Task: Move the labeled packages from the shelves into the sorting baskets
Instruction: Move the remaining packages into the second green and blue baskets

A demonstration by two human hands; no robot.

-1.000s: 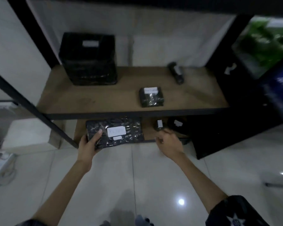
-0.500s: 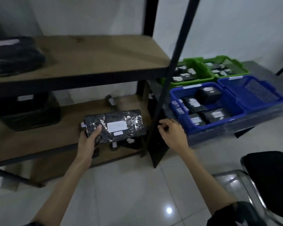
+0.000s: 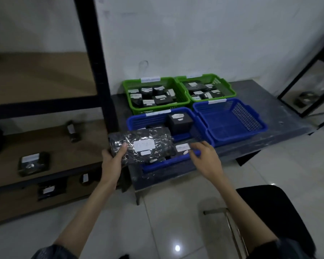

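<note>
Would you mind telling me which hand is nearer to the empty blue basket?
Right. The right hand hovers just below and left of the empty blue basket; the left hand, holding the flat package, is farther left.

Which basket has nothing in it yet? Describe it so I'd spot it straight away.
Look at the low grey table right of the black shelf post, where four baskets sit in a square. The empty blue basket is the near one on the right, in front of a green basket. Its blue neighbour and both green ones hold black labeled packages; this one shows only bare mesh.
</note>
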